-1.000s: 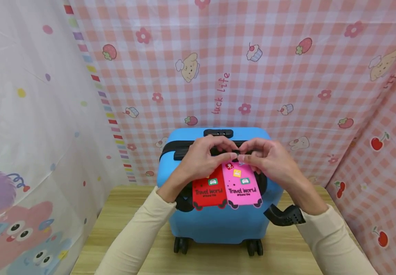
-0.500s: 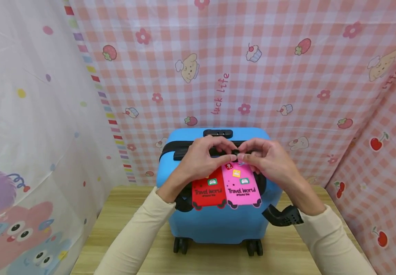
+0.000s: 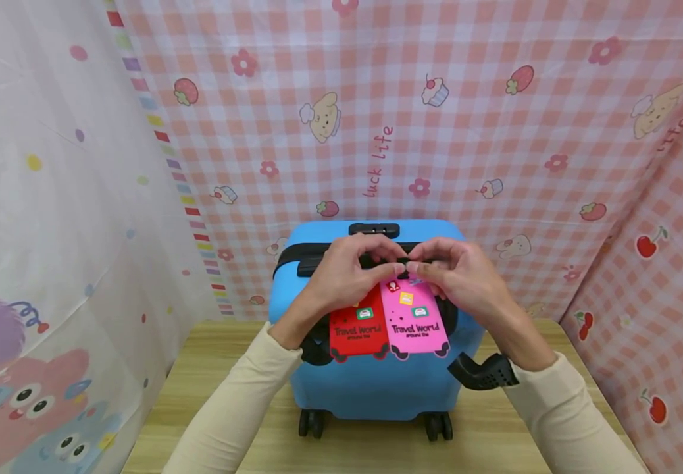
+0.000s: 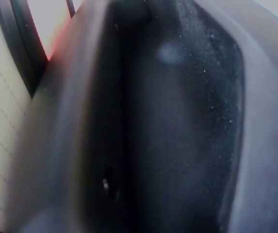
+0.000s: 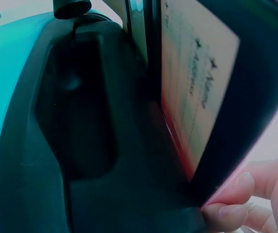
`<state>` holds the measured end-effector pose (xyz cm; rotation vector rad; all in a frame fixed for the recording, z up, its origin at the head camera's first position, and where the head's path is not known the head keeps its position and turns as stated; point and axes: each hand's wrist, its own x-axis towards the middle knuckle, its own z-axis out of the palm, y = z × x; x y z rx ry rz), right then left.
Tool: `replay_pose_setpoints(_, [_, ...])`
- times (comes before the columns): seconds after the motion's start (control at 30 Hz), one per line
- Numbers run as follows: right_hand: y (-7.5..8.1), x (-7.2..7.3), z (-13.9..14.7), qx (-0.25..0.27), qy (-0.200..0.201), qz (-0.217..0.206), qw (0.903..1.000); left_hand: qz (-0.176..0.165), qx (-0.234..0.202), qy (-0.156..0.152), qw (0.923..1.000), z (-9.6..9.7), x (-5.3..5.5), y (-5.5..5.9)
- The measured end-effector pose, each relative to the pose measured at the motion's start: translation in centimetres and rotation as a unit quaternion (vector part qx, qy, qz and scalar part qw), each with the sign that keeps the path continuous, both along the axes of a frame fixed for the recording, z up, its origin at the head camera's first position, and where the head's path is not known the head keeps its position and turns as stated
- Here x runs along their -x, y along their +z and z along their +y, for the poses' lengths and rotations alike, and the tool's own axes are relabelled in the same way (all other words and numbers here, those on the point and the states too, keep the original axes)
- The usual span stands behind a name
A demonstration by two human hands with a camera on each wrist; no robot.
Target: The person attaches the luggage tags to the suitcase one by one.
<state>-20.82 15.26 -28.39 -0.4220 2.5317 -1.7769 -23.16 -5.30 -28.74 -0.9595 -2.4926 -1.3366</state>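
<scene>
A red luggage tag (image 3: pixel 359 332) and a pink luggage tag (image 3: pixel 417 329) hang side by side before a blue suitcase (image 3: pixel 377 388). My left hand (image 3: pixel 353 270) pinches a small black strap piece (image 3: pixel 403 268) at the top of the pink tag, thumb and forefinger meeting there. From the other side, my right hand (image 3: pixel 462 273) pinches the same spot, its fingertips almost touching the left ones. In the right wrist view the tag's lined address card (image 5: pixel 197 82) faces the case, with right fingers (image 5: pixel 231 208) at its edge. The left wrist view shows mostly the dark handle recess (image 4: pixel 178 121).
The suitcase stands on its wheels (image 3: pixel 312 423) on a wood-grain table (image 3: pixel 211 368). A black combination lock (image 3: pixel 374 230) sits on top, and a black band (image 3: pixel 300 255) crosses the case. Printed curtains (image 3: pixel 483 131) enclose the back and sides.
The hands keep their pinch at the top of the pink tag. Everything in the head view shifts very slightly left; the tags hang as before.
</scene>
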Motion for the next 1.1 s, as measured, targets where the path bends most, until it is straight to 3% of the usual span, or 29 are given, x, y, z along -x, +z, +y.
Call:
replay_pose_setpoints(0.87, [-0.22,-0.02,-0.24,0.018,-0.002,0.014,0.9997,0.003,-0.018,0.000,0.9998,0.00,0.00,-0.07])
replay_pose_setpoints(1.1, [-0.38,0.18,-0.13,0.027,0.008,0.019,0.9994,0.037,-0.007,-0.013,0.9992,-0.21,0.15,0.06])
